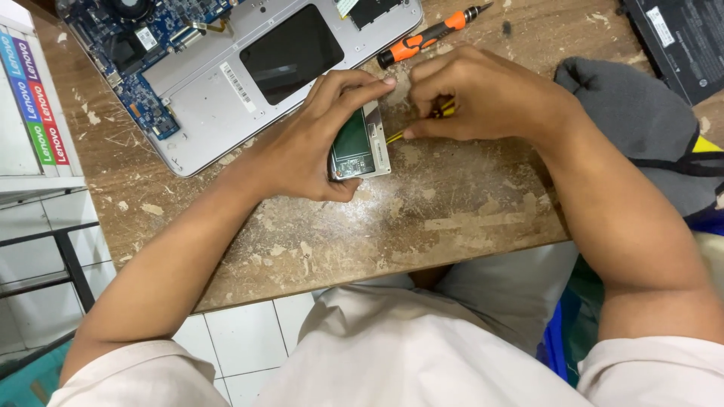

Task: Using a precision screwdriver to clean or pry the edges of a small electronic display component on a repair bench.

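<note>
Nearest, the left hand [317,143] is gripping a small drive module [360,143] with a green board in a silver bracket, fingers closing around it over the worn wooden table [452,218]. Beside it, the right hand [483,94] is pinching a yellow-handled tool [400,134] against the module's edge. Farther off, one orange-and-black screwdriver [426,36] is lying beside one opened silver laptop [219,98], which is bearing a white rectangular label. At the far left, a white box [34,98] is showing coloured stripes.

Yellow tool [443,110] mostly inside right hand [483,94], perhaps
</note>
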